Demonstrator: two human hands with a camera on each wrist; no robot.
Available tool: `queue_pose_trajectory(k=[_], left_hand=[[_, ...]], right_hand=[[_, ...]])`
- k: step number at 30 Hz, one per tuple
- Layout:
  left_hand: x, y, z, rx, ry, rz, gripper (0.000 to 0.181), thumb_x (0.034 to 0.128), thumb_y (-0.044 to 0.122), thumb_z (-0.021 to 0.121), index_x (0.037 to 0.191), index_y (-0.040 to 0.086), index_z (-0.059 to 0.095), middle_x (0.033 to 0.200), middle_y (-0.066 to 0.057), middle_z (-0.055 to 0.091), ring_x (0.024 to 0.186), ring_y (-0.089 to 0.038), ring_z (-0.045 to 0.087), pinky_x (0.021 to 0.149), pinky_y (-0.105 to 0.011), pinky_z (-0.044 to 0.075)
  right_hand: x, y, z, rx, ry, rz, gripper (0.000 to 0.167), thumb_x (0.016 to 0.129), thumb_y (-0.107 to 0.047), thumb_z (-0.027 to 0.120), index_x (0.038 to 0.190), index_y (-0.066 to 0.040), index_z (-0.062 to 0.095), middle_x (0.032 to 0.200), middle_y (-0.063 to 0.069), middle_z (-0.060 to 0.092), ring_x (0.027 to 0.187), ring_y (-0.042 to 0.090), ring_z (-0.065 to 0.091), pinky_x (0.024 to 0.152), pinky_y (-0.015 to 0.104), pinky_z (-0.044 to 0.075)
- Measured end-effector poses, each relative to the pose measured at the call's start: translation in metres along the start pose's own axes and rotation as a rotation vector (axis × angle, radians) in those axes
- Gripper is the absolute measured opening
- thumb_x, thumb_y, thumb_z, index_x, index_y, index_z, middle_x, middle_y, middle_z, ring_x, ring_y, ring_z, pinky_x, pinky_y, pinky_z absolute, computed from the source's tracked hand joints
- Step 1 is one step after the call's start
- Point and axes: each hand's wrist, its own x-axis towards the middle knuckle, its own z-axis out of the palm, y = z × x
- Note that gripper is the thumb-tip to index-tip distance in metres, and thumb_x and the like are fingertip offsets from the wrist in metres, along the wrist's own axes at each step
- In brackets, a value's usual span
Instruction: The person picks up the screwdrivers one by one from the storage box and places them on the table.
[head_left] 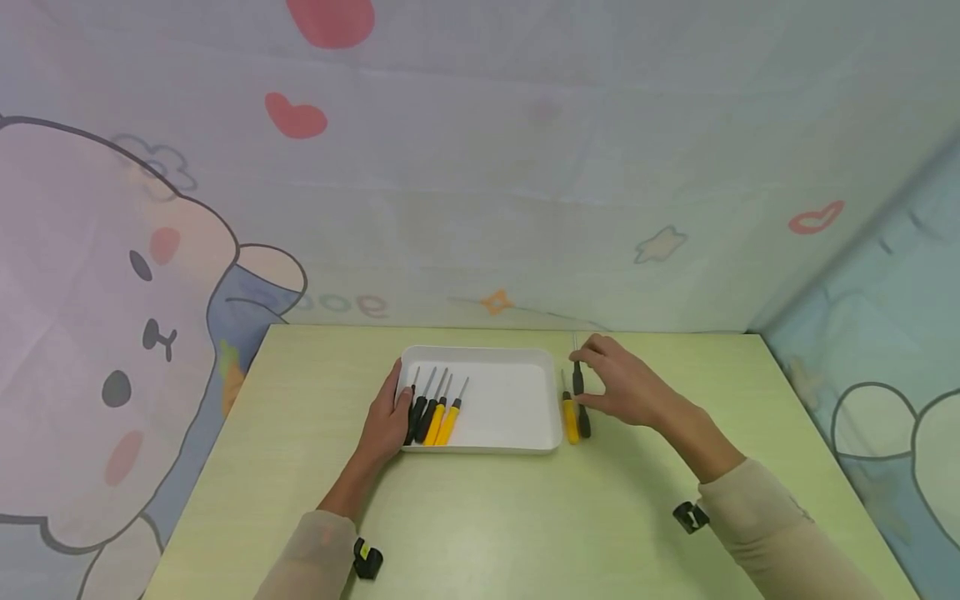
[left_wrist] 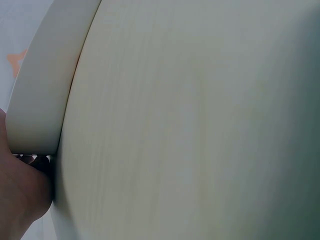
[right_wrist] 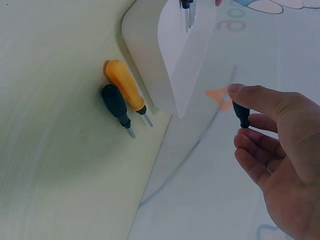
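Indoor tabletop nook, creased cloth backdrop [head_left: 487,192], printed cartoon animal [head_left: 82,333], hearts [head_left: 297,117], pale wood-grain table [head_left: 495,517]

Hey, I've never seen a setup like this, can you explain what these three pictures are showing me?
There is no robot here, just a person's two bare hands. The wide picture comes from a camera on the person's head; the others come from the left-wrist camera and the right-wrist camera. On the table sits a white tray with black and yellow screwdrivers inside. The left hand grips the tray's left end. The right hand pinches a black-handled screwdriver, while one yellow screwdriver and one black screwdriver lie on the table to the right of the tray.
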Motion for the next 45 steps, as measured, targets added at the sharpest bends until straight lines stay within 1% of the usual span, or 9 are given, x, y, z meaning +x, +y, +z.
queue_pose_trajectory(k=[9, 16, 20, 26, 34, 40, 45], left_hand=[[0.0, 0.0, 0.0, 0.005, 0.001, 0.002, 0.061, 0.1159, 0.025, 0.039, 0.172, 0.015, 0.016, 0.176, -0.007, 0.022, 0.161, -0.028, 0.02, 0.13, -0.05, 0.017], [0.0, 0.001, 0.0, 0.009, 0.003, -0.002, 0.062, 0.1158, 0.025, 0.039, 0.172, 0.016, 0.015, 0.176, -0.007, 0.022, 0.161, -0.028, 0.02, 0.13, -0.049, 0.017], [0.0, 0.001, 0.0, 0.006, 0.003, 0.0, 0.061, 0.1159, 0.025, 0.039, 0.172, 0.015, 0.015, 0.176, -0.008, 0.022, 0.161, -0.028, 0.02, 0.131, -0.049, 0.016], [0.0, -0.001, 0.001, 0.011, 0.002, 0.002, 0.061, 0.1161, 0.024, 0.038, 0.172, 0.014, 0.015, 0.176, -0.008, 0.021, 0.161, -0.028, 0.019, 0.13, -0.05, 0.016], [-0.001, 0.001, 0.001, 0.011, 0.0, -0.012, 0.062, 0.1158, 0.026, 0.038, 0.172, 0.017, 0.014, 0.176, -0.008, 0.022, 0.161, -0.027, 0.02, 0.131, -0.049, 0.016], [-0.001, 0.002, 0.001, 0.014, 0.001, -0.012, 0.062, 0.1157, 0.025, 0.038, 0.172, 0.017, 0.014, 0.176, -0.008, 0.022, 0.161, -0.028, 0.02, 0.13, -0.049, 0.017], [-0.001, 0.001, 0.001, 0.023, 0.004, -0.01, 0.061, 0.1159, 0.025, 0.038, 0.172, 0.016, 0.015, 0.176, -0.008, 0.021, 0.161, -0.028, 0.02, 0.131, -0.049, 0.016]], right_hand=[[-0.004, 0.008, 0.001, -0.01, 0.002, 0.009, 0.057, 0.086, -0.016, 0.09, 0.133, 0.003, 0.066, 0.123, 0.015, 0.058, 0.102, 0.026, 0.056, 0.086, 0.043, 0.054], [-0.007, 0.015, 0.004, -0.019, -0.016, 0.027, 0.058, 0.086, -0.017, 0.09, 0.134, 0.002, 0.065, 0.127, 0.015, 0.059, 0.115, 0.032, 0.058, 0.095, 0.048, 0.054], [-0.008, 0.017, 0.005, -0.021, -0.016, 0.033, 0.058, 0.085, -0.016, 0.09, 0.134, 0.002, 0.065, 0.13, 0.016, 0.059, 0.119, 0.034, 0.058, 0.097, 0.05, 0.054], [-0.01, 0.022, 0.007, -0.025, -0.011, 0.029, 0.058, 0.085, -0.015, 0.09, 0.134, 0.002, 0.065, 0.129, 0.016, 0.059, 0.117, 0.034, 0.058, 0.096, 0.05, 0.054], [-0.013, 0.027, 0.009, -0.013, -0.02, 0.042, 0.057, 0.085, -0.014, 0.09, 0.134, 0.003, 0.065, 0.129, 0.017, 0.059, 0.117, 0.035, 0.058, 0.096, 0.051, 0.054], [-0.014, 0.029, 0.011, -0.011, -0.018, 0.045, 0.056, 0.085, -0.014, 0.09, 0.133, 0.003, 0.066, 0.13, 0.018, 0.059, 0.117, 0.036, 0.059, 0.097, 0.052, 0.054], [-0.015, 0.034, 0.014, -0.005, -0.034, 0.053, 0.057, 0.085, -0.014, 0.09, 0.133, 0.004, 0.066, 0.129, 0.018, 0.06, 0.117, 0.036, 0.059, 0.098, 0.052, 0.054]])
